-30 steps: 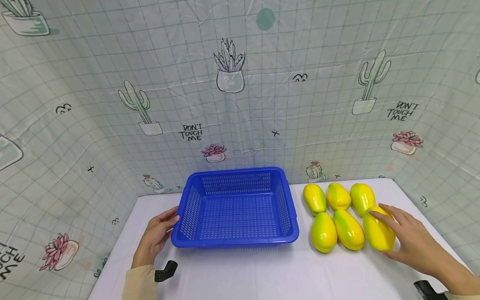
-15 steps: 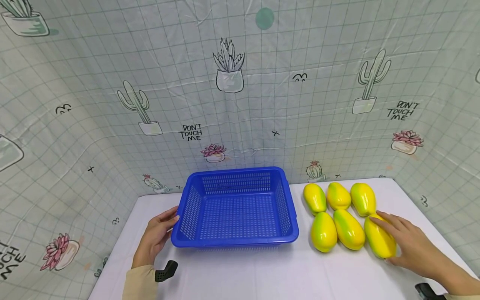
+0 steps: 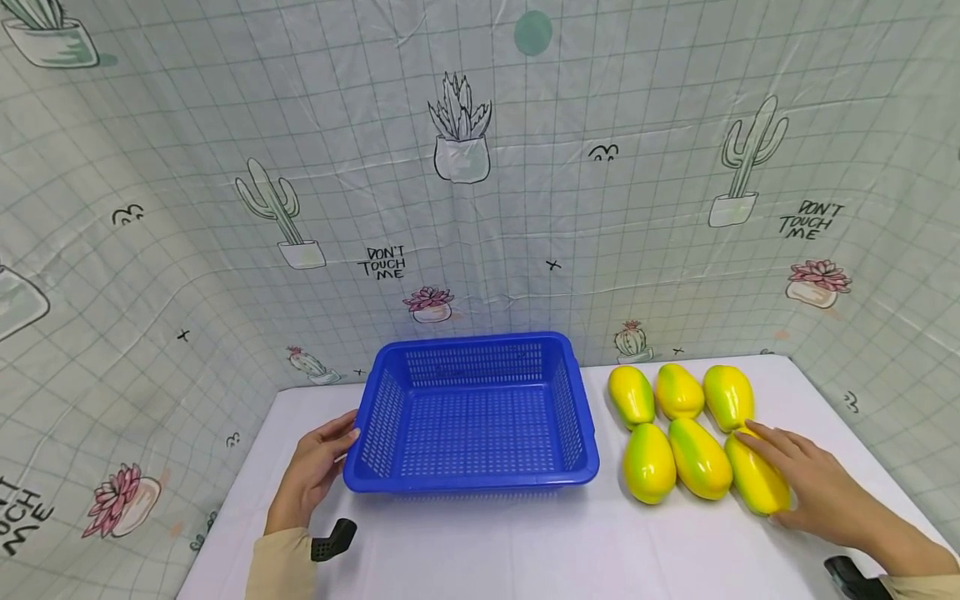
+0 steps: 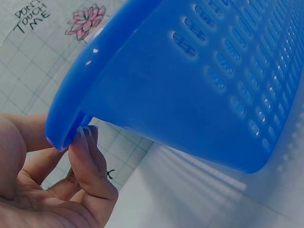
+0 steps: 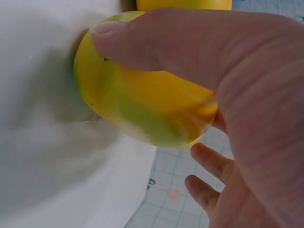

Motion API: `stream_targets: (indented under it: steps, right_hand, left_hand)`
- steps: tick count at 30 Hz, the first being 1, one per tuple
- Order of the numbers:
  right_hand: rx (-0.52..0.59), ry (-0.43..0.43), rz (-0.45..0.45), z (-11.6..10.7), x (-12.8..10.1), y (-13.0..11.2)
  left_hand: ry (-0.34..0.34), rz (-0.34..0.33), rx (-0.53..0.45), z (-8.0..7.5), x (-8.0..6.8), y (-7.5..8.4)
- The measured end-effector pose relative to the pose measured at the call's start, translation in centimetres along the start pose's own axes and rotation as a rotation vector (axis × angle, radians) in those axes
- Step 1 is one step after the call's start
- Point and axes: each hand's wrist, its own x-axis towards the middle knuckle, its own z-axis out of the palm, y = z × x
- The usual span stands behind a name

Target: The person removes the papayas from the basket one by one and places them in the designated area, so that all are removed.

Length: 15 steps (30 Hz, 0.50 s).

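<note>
A blue plastic basket (image 3: 471, 484) with slotted walls stands in the middle of the white table. My left hand (image 3: 311, 467) pinches its left rim between thumb and fingers; in the left wrist view the fingertips curl under that rim. At the right, my right hand (image 3: 828, 492) grips the front right yellow-green mango (image 3: 753, 479). Its thumb lies across the mango in the right wrist view, with some other fingers spread past the fruit. That mango rests on the table, close to the mango (image 3: 728, 397) behind it.
Several more mangoes stand in two rows right of the basket, among them a front left mango (image 3: 649, 464) and a front middle mango (image 3: 701, 458). A cloth (image 3: 480, 225) printed with cacti hangs behind and beside the white table (image 3: 510, 550).
My right hand has shifted the front right mango slightly toward the table's near edge and turned it a little. My left hand and the basket have stayed put.
</note>
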Motion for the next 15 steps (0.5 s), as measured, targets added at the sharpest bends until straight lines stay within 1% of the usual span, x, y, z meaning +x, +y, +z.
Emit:
stream_targets:
  steps: [10, 15]
  right_hand:
    - [0.024, 0.037, -0.058, 0.52, 0.43, 0.60]
    - [0.038, 0.057, -0.093, 0.59, 0.73, 0.76]
  left_hand:
    - [0.000, -0.001, -0.019, -0.07, 0.36, -0.15]
    - [-0.002, -0.005, -0.012, -0.14, 0.40, -0.22]
